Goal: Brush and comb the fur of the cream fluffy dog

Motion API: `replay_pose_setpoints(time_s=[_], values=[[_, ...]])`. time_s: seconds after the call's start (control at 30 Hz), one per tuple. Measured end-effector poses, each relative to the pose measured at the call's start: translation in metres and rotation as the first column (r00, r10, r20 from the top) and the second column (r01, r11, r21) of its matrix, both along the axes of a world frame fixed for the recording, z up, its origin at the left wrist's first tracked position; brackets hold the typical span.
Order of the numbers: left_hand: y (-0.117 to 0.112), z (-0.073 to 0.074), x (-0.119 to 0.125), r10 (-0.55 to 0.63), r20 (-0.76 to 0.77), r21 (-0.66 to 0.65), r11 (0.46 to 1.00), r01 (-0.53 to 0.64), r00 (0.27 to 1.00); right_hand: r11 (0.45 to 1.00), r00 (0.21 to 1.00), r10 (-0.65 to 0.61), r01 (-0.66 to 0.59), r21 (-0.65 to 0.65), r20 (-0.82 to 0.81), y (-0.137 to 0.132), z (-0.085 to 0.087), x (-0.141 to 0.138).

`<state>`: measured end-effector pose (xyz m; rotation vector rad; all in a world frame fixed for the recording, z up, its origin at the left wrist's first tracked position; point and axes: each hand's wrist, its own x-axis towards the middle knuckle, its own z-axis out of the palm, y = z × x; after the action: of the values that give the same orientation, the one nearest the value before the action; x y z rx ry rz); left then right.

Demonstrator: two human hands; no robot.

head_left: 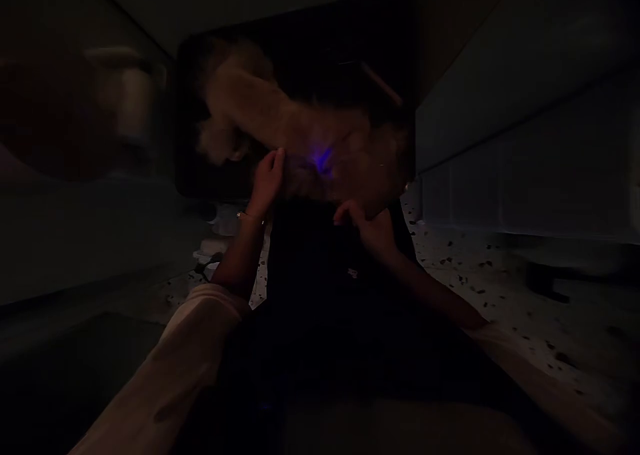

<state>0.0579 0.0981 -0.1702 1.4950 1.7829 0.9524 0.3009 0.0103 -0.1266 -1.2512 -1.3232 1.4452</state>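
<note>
The scene is very dark. A pale brown furry mass (250, 101) stretches across a dark flat surface (310, 48), and I cannot tell what kind of thing it is. A small violet-blue glow (321, 158) shows near its middle, between my hands. My left hand (269, 178) is closed at the near edge of the fur, fingertips together. Lower and to the right, my right hand (367, 225) has its fingers curled by the front edge of the dark surface. What either hand pinches, if anything, is lost in shadow.
A thin stick-like object (383, 85) lies at the far right of the dark surface. Cabinet-like panels (500, 141) stand on the right. A pale, blurred shape (133, 101) is at the left. Below lies a speckled floor (450, 261).
</note>
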Motion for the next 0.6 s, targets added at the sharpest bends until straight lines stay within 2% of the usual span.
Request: replay_pose_setpoints(time_s=[0.1, 0.2, 0.27, 0.43, 0.53, 0.6], values=[[0.015, 0.006, -0.002, 0.011, 0.05, -0.052, 0.999, -0.008, 0.999, 1.0, 0.995, -0.002, 0.001, -0.001, -0.1, -0.002, -0.018, -0.019], [0.023, 0.004, -0.007, -0.032, 0.124, -0.09, 0.995, 0.043, 0.992, 1.0, 0.999, -0.027, 0.027, 0.012, -0.042, 0.001, -0.031, -0.033], [0.024, 0.001, -0.008, -0.029, 0.227, -0.093, 0.994, 0.051, 0.974, 0.998, 0.998, -0.066, 0.066, 0.001, 0.011, 0.004, -0.037, -0.042], [0.02, -0.01, 0.002, 0.092, 0.511, -0.055, 0.996, -0.075, 0.854, 0.99, 0.99, -0.137, 0.138, -0.038, 0.022, 0.017, -0.045, -0.068], [0.016, -0.002, 0.003, 0.092, 0.463, -0.008, 0.995, -0.099, 0.881, 0.985, 0.986, -0.169, 0.168, -0.031, 0.0, 0.03, -0.048, -0.082], [0.017, 0.013, -0.003, 0.071, 0.394, 0.028, 0.996, -0.089, 0.916, 0.99, 0.991, -0.133, 0.134, -0.047, 0.025, 0.037, -0.05, -0.089]])
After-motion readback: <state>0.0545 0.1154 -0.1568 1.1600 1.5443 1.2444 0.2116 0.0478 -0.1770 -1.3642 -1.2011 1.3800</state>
